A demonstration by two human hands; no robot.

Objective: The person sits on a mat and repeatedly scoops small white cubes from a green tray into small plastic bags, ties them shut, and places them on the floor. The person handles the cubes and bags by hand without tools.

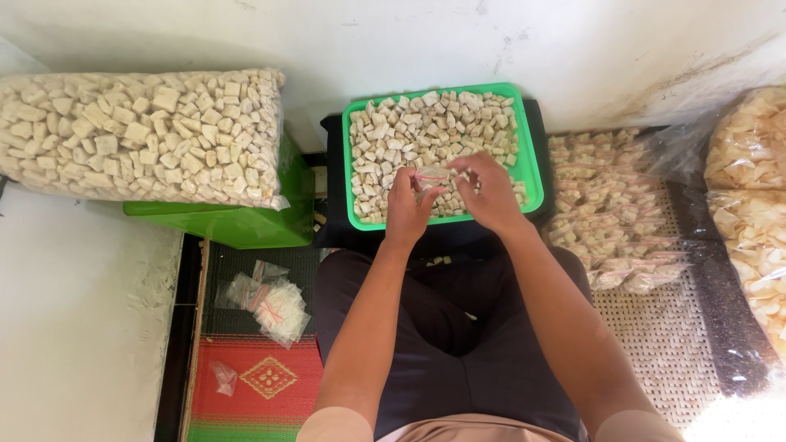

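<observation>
A green tray (530, 168) full of pale cube-shaped snack pieces (409, 135) rests on a black stand in front of my knees. My left hand (407, 206) holds a small clear zip bag (431, 176) with a red strip over the tray's near half. My right hand (490, 192) pinches the same bag's upper right edge with its fingertips. Both hands hover just above the cubes.
A big clear sack of the same cubes (139, 135) lies on a green box (246, 223) at left. Empty small bags (270, 303) lie on a mat by a red woven rug (258, 381). Filled small packets (610, 217) are piled at right, beside sacks of chips (753, 196).
</observation>
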